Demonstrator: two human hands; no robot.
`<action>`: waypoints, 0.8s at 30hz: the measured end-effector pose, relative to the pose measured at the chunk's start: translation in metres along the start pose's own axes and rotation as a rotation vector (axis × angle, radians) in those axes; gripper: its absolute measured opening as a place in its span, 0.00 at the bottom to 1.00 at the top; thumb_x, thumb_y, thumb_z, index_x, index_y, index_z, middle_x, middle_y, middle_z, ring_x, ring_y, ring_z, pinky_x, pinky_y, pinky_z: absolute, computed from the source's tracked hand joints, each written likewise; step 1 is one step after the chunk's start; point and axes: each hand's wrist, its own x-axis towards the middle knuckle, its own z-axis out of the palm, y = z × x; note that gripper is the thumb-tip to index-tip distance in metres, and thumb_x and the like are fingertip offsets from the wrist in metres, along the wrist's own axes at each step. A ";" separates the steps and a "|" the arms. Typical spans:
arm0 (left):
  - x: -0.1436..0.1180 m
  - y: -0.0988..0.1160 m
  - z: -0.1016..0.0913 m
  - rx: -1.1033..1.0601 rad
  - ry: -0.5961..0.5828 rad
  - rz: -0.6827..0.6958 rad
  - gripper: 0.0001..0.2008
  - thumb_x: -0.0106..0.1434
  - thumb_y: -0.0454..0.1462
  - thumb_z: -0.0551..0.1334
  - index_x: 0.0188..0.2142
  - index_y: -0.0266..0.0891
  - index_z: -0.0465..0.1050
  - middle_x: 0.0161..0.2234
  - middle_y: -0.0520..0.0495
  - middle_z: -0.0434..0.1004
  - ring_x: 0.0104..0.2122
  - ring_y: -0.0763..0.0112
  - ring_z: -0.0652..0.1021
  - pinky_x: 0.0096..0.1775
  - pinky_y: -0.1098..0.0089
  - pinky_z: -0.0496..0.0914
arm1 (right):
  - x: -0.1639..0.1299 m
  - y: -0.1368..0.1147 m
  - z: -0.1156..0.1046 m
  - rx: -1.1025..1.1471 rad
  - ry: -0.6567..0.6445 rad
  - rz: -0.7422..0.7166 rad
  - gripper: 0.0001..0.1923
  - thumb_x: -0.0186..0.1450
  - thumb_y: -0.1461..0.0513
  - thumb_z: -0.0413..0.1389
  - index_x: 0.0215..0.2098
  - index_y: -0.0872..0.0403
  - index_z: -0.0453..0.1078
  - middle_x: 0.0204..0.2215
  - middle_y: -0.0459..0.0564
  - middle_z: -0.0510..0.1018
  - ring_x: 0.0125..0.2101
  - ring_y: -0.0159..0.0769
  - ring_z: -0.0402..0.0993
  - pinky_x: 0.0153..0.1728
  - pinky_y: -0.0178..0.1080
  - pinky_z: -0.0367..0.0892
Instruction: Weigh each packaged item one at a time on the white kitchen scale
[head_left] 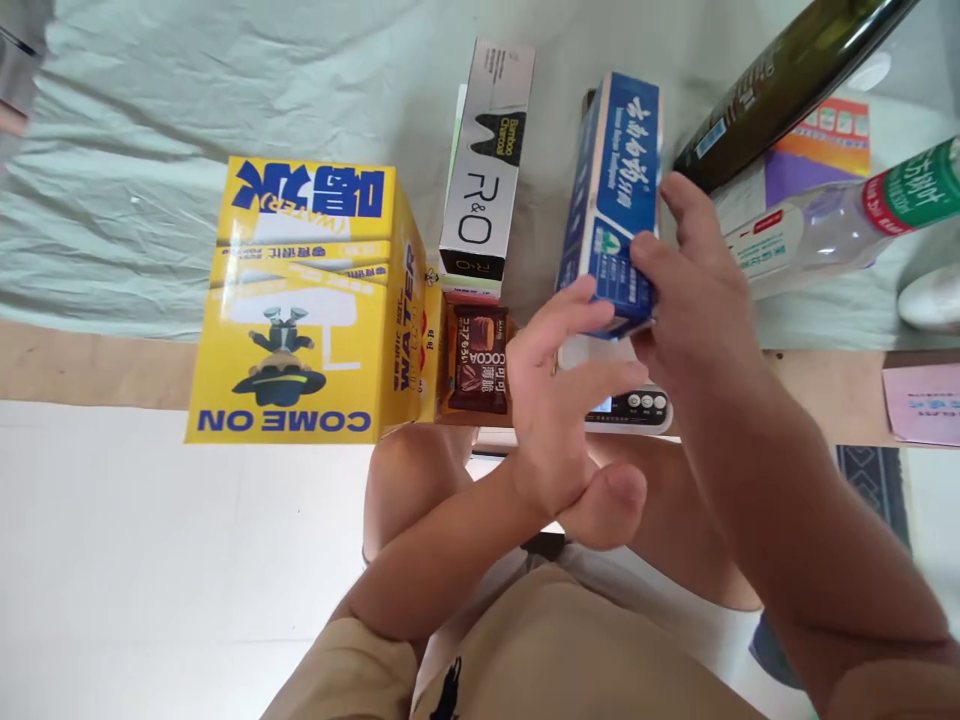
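Observation:
My right hand (694, 270) grips the right side of a blue toothpaste box (619, 190), with fingers at its edge and lower face. The box is tilted above a white digital scale (637, 405), which it and my hands partly cover. My left hand (566, 400) is open, its fingers apart. Its fingertips reach the lower left corner of the box; I cannot tell whether they touch it. Left of that hand lies a brown cocoa snack packet (478, 360). Beyond the packet is a white and black R&O box (487, 160).
A large yellow carton (300, 300) stands at the left on the table's front edge. At the right are a dark green glass bottle (787, 90), a clear bottle with a green label (832, 225) and a purple and orange box (821, 145). A pink packet (922, 400) sits at the edge.

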 end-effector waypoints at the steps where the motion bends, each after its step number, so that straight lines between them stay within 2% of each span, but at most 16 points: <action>1: 0.003 0.005 -0.001 -0.057 0.086 0.100 0.26 0.75 0.64 0.46 0.48 0.50 0.69 0.53 0.47 0.72 0.64 0.54 0.76 0.66 0.46 0.74 | 0.011 -0.008 0.006 0.072 0.021 0.053 0.35 0.74 0.59 0.50 0.75 0.45 0.44 0.66 0.53 0.77 0.58 0.44 0.83 0.54 0.49 0.83; 3: 0.010 0.014 -0.002 -0.103 0.212 0.233 0.16 0.77 0.53 0.51 0.42 0.48 0.69 0.43 0.49 0.71 0.52 0.63 0.81 0.54 0.56 0.80 | 0.029 -0.019 0.017 0.142 0.024 0.118 0.35 0.73 0.63 0.53 0.75 0.46 0.46 0.60 0.51 0.81 0.53 0.40 0.84 0.51 0.44 0.83; 5: 0.018 0.018 -0.002 -0.082 0.258 0.293 0.14 0.77 0.48 0.52 0.37 0.46 0.68 0.38 0.49 0.69 0.46 0.66 0.81 0.46 0.61 0.80 | 0.042 -0.025 0.027 0.112 -0.009 0.106 0.33 0.74 0.65 0.53 0.73 0.47 0.50 0.55 0.48 0.84 0.49 0.36 0.85 0.48 0.40 0.83; 7: 0.021 0.018 0.000 -0.055 0.268 0.319 0.15 0.77 0.47 0.51 0.35 0.45 0.66 0.36 0.49 0.68 0.44 0.66 0.81 0.43 0.62 0.79 | 0.051 -0.025 0.033 0.049 -0.028 0.069 0.28 0.74 0.65 0.53 0.70 0.47 0.56 0.53 0.46 0.85 0.46 0.35 0.85 0.47 0.39 0.83; 10: 0.019 0.015 0.002 -0.062 0.275 0.311 0.16 0.78 0.48 0.51 0.37 0.44 0.66 0.38 0.49 0.67 0.46 0.64 0.80 0.44 0.60 0.77 | 0.059 -0.022 0.038 -0.103 -0.014 0.049 0.25 0.75 0.65 0.53 0.69 0.46 0.61 0.50 0.43 0.85 0.45 0.34 0.84 0.48 0.39 0.81; 13: 0.016 0.017 0.002 -0.112 0.283 0.275 0.14 0.78 0.47 0.52 0.38 0.44 0.67 0.41 0.48 0.68 0.48 0.62 0.80 0.47 0.57 0.77 | 0.062 -0.023 0.043 -0.225 -0.006 0.070 0.27 0.75 0.66 0.51 0.70 0.46 0.61 0.53 0.42 0.85 0.50 0.35 0.84 0.55 0.41 0.80; 17: 0.019 0.027 -0.001 -0.132 0.292 0.231 0.15 0.77 0.48 0.54 0.36 0.45 0.67 0.41 0.49 0.69 0.48 0.64 0.80 0.48 0.59 0.79 | 0.061 -0.030 0.047 -0.396 -0.025 0.105 0.26 0.74 0.64 0.51 0.69 0.46 0.63 0.58 0.44 0.82 0.55 0.41 0.83 0.65 0.51 0.75; 20: 0.019 0.031 -0.004 -0.123 0.284 0.220 0.15 0.76 0.48 0.55 0.35 0.44 0.68 0.41 0.50 0.70 0.47 0.67 0.80 0.47 0.62 0.79 | 0.059 -0.034 0.046 -0.561 -0.033 0.098 0.30 0.72 0.63 0.54 0.72 0.49 0.61 0.59 0.48 0.82 0.57 0.46 0.82 0.68 0.56 0.71; 22: 0.013 0.028 -0.004 -0.120 0.254 0.203 0.15 0.76 0.49 0.53 0.37 0.46 0.70 0.41 0.49 0.70 0.47 0.65 0.80 0.49 0.59 0.79 | 0.058 -0.034 0.043 -0.664 -0.035 0.087 0.35 0.71 0.64 0.55 0.75 0.51 0.57 0.59 0.51 0.82 0.59 0.48 0.80 0.69 0.57 0.70; 24: 0.003 0.018 -0.003 -0.135 0.151 0.163 0.17 0.77 0.53 0.51 0.40 0.51 0.73 0.41 0.48 0.70 0.49 0.60 0.80 0.52 0.53 0.78 | 0.058 -0.033 0.040 -0.698 -0.063 0.057 0.36 0.71 0.63 0.55 0.76 0.53 0.55 0.57 0.53 0.83 0.59 0.49 0.80 0.68 0.58 0.70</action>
